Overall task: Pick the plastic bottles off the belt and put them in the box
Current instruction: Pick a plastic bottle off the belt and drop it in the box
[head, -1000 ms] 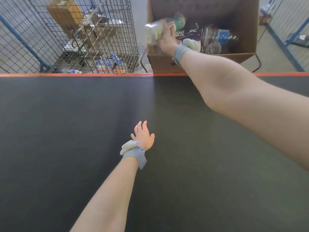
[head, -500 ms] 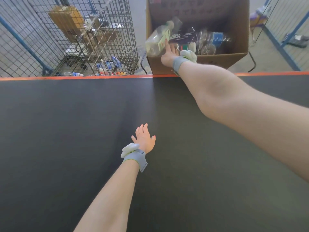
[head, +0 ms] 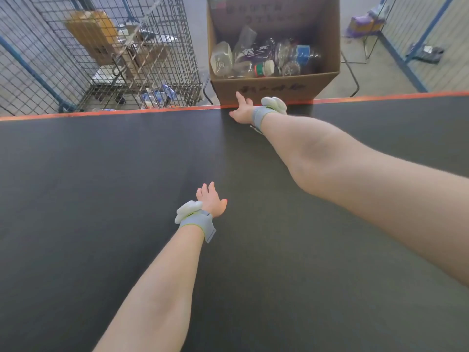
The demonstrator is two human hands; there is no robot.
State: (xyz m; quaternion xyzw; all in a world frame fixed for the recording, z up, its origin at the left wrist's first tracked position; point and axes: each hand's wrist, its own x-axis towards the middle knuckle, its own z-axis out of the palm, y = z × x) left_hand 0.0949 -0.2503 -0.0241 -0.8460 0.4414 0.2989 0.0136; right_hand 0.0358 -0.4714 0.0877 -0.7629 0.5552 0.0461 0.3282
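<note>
Left hand (head: pixel 210 199): over mid-belt, fingers straight and relaxed, holding nothing.
Right hand (head: pixel 241 109): at the belt's far edge, just in front of the box, fingers spread, holding nothing.
Bottles (head: pixel 258 59): heaped in the box, clear plastic, one with a blue label.
Box (head: pixel 269 87): cardboard, past the far edge.
Belt (head: pixel 101 199): dark, orange far edge.
Cage (head: pixel 106 54): wire, far left.

Head-worn wide view, forward and down over belt (head: pixel 127 199) toward box (head: pixel 274 88).

Only illegible dark markings on the box (head: pixel 274 87).
</note>
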